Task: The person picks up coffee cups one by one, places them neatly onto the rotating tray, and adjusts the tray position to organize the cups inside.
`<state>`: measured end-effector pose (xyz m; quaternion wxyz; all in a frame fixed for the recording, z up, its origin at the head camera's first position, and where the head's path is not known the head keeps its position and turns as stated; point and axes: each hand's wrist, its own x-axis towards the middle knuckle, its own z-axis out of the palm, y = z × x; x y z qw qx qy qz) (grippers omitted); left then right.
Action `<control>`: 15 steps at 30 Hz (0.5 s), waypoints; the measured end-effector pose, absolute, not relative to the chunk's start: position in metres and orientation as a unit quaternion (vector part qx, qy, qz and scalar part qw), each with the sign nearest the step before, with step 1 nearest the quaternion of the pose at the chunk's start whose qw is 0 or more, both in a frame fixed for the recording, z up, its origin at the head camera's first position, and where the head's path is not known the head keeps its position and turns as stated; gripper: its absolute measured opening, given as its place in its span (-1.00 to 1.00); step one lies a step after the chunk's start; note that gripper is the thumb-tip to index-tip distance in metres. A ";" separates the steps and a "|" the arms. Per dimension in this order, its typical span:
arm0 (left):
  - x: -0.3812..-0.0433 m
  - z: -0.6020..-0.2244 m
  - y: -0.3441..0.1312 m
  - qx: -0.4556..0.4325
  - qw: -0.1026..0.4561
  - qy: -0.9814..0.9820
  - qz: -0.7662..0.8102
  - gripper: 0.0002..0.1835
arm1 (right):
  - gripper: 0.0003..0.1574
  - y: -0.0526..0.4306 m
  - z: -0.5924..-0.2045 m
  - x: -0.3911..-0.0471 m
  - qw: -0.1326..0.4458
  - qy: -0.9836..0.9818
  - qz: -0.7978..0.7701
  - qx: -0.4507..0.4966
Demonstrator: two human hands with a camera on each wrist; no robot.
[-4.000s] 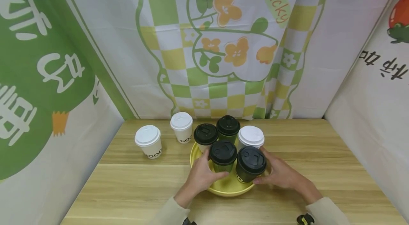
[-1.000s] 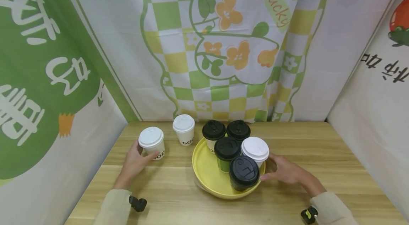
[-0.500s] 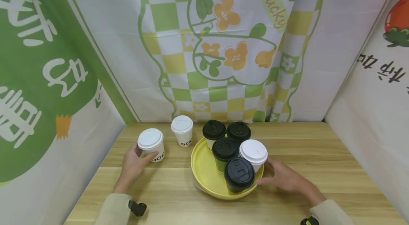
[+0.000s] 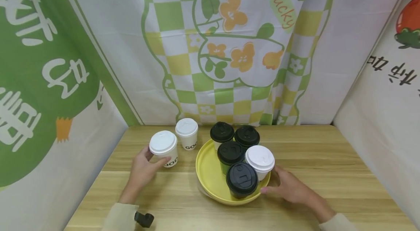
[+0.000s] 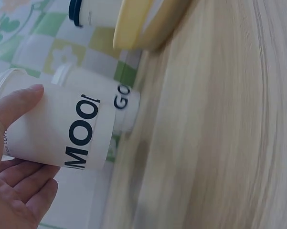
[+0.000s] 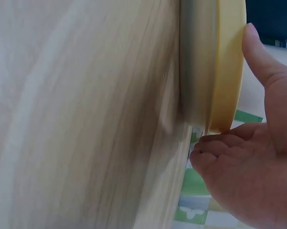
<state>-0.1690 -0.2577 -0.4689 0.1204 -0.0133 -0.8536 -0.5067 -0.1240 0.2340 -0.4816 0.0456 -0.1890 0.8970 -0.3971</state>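
My left hand grips a white paper cup with a white lid. The thumb lies along one side and the fingers behind; in the left wrist view the cup's base seems just above the table. At the right rim of a round yellow tray is my right hand. Its thumb is at the rim and its fingers lie against the outer side, in the right wrist view. On the tray stand a white-lidded cup near that hand, a dark cup with black lid in front, and a green black-lidded cup.
Another white-lidded paper cup stands on the wooden table, between the held cup and the tray. Two more black-lidded cups stand at the tray's back, the left one beside the right one. A patterned curtain hangs behind.
My left hand went from the tray to the left cup and has shifted it rightward. My right hand moved to the tray's rim; the tray has turned, its front cup swinging left.
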 end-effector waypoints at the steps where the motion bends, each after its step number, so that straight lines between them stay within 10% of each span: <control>1: -0.168 -0.468 -0.255 -0.017 0.122 -0.854 -0.506 -0.03 | 0.40 0.233 -0.482 -0.123 0.044 0.896 -0.398 -0.189; 15: -0.168 -0.455 -0.204 -0.077 0.121 -0.843 -0.518 -0.05 | 0.46 0.227 -0.480 -0.115 0.050 0.900 -0.400 -0.166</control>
